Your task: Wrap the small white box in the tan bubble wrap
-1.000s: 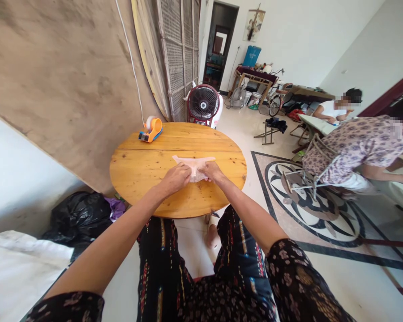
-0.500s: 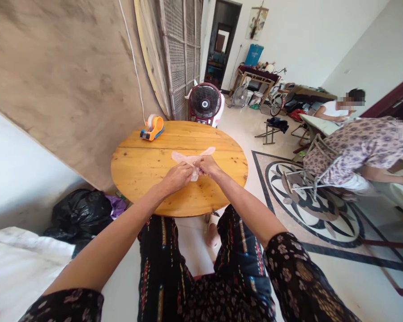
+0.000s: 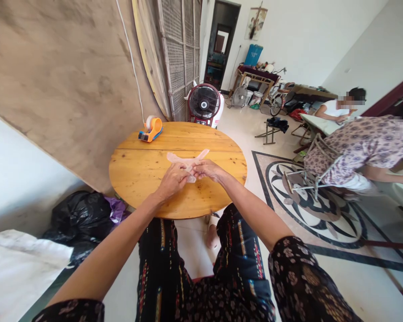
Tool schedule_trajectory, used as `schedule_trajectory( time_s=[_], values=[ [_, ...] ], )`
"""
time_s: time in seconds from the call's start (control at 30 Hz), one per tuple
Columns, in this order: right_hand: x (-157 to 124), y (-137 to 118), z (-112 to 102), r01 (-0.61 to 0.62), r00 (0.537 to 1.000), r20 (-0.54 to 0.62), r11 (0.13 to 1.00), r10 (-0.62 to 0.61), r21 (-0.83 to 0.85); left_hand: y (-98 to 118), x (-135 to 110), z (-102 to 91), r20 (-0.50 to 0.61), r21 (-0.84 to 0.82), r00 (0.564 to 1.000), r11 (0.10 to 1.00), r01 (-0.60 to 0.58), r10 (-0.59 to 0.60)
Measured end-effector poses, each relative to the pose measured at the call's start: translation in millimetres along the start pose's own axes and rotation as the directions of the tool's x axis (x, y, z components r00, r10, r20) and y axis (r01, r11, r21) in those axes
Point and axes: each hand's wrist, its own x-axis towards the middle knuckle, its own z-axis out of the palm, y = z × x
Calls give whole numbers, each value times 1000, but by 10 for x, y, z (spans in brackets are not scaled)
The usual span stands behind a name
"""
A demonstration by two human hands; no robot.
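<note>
A thin, pinkish translucent plastic bag (image 3: pixel 188 161) lies crumpled over the middle of the round wooden table (image 3: pixel 141 174). Two handle-like strips of it spread away from me, one to the left and one to the right. My left hand (image 3: pixel 172 180) is closed on its near left part, with the fingers bent and pinching. From the other side my right hand (image 3: pixel 208 171) pinches the bag close to my left fingertips. Some of the film shows below and between the fingers; the exact grip there is partly hidden.
An orange and blue tape dispenser (image 3: pixel 151 129) stands at the table's far left edge. Behind the table is a fan (image 3: pixel 204 105). Black plastic bags (image 3: pixel 77 214) lie on the floor at left. Two people sit at right, one on a folding chair (image 3: pixel 312 174).
Both hands have shifted slightly left with the bag. My right hand's fingers have stretched out more, and the bag's strips have moved left and slightly nearer.
</note>
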Motion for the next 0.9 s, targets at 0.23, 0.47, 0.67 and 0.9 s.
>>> schedule_trajectory(
  time_s=[0.23, 0.47, 0.67, 0.9],
  values=[
    [38, 98, 8, 69, 998, -15, 997, -69, 20, -104, 102, -19, 79, -92, 996, 995, 49, -42],
    [110, 17, 50, 77, 997, 8, 969, -78, -236, 56, 214, -123, 145, -102, 969, 971, 215, -200],
    [114, -31, 72, 106, 994, 35, 898, -101, -427, 205, 254, 3, -28, -139, 889, 883, 449, -457],
    [69, -44, 52, 95, 995, 61, 922, -78, -375, 190, 200, 94, -28, -294, 861, 827, 479, -508]
  ],
)
